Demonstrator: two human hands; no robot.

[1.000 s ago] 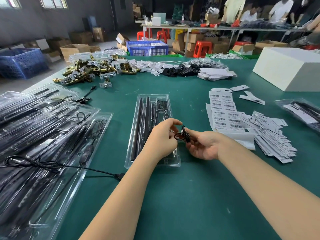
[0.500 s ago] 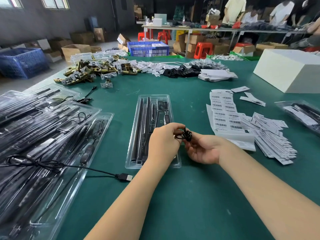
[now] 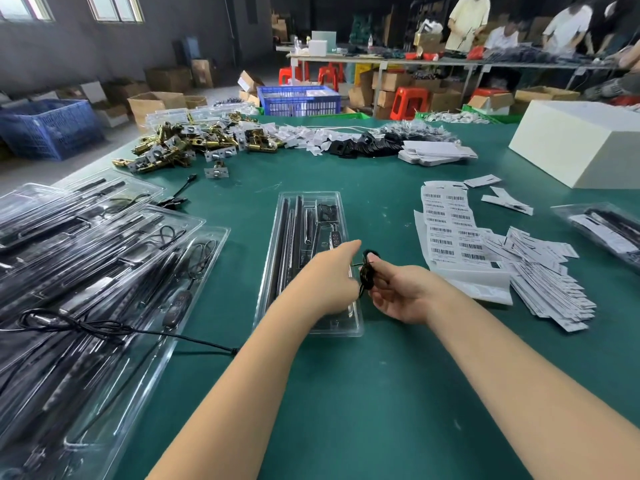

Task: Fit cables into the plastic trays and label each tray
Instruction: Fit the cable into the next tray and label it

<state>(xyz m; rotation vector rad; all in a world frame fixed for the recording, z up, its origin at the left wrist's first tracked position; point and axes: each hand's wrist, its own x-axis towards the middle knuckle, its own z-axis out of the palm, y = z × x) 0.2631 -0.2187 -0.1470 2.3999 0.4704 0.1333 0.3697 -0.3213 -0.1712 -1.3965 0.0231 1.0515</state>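
A clear plastic tray (image 3: 287, 216) lies in the middle of the green table, with black rods and a small controller in its slots. Over its near right corner both hands meet around a small coil of black cable (image 3: 367, 271). My right hand (image 3: 403, 294) pinches the coil between thumb and fingers. My left hand (image 3: 329, 277) holds the cable's loose end just left of the coil, its fingertips hidden behind the hand. Sheets of barcode labels (image 3: 450, 230) lie to the right of the tray.
Stacked clear trays (image 3: 86, 271) with cables fill the left side, and a loose black cable (image 3: 114, 329) runs across them. Brass latch parts (image 3: 180, 143), black pieces and white cards lie at the back. Cut label strips (image 3: 550, 282) and a white box (image 3: 575, 143) sit to the right.
Both hands have kept working the coil at the tray's right edge, and it looks tighter. The loose cable's plug on the left has slid behind my left forearm.
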